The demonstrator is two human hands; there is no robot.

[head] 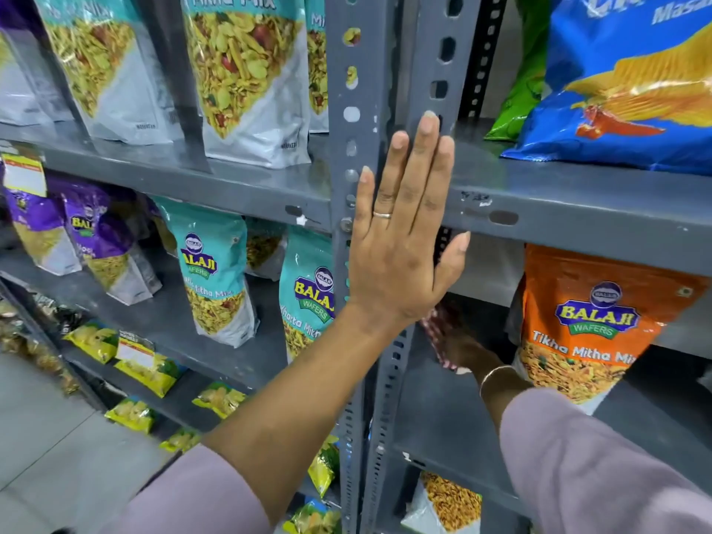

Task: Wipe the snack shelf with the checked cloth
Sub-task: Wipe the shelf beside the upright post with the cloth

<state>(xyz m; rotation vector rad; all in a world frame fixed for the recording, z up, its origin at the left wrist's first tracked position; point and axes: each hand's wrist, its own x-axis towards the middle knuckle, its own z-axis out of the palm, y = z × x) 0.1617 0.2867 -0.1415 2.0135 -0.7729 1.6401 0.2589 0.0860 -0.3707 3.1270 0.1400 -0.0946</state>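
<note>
Left hand (400, 240) flat and open against grey upright (385, 156), gripping nothing, just bracing. Right hand (468, 350) reached in behind upright, bunched on checked cloth (433, 333), pressed onto snack shelf (431, 398) near its left edge. Remaining shelf ran rightward toward orange pack (593, 321); right hand nearer.

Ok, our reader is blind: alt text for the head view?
A left hand rests flat on a grey shelf upright while the right hand presses a checked cloth onto the shelf beside an orange snack bag.
</note>
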